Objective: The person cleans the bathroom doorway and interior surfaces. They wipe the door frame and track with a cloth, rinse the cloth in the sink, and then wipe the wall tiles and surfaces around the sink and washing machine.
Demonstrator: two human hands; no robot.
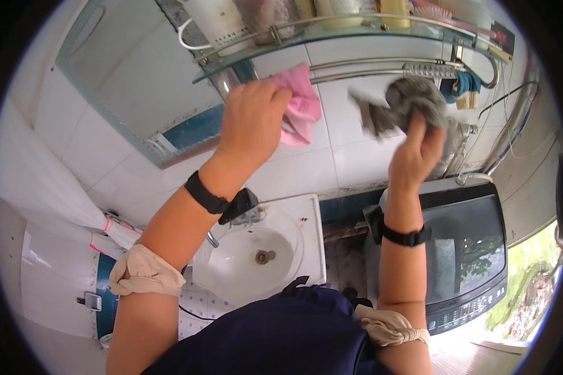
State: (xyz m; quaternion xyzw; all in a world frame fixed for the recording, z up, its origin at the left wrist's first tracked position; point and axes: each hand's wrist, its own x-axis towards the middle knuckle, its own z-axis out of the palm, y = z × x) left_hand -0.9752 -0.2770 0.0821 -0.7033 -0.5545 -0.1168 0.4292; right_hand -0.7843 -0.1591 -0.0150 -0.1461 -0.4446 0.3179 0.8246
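Observation:
My left hand (251,119) is raised to the rail under the glass shelf, its fingers closed at the edge of a pink cloth (303,103). The cloth hangs in front of the tiled wall, and its upper part lies near the rail. To the right, my right hand (417,153) pinches a crumpled dark grey cloth (416,100), which is smeared by motion. One end of this grey cloth sticks out to the left, apart from the pink one.
Above is a glass shelf (350,30) bearing a white mug (216,25) and several containers. A metal rail (375,70) holds a teal cloth (466,84) at its right. Below are a white sink (247,262) and a washing machine (460,244). A mirror (147,69) hangs at left.

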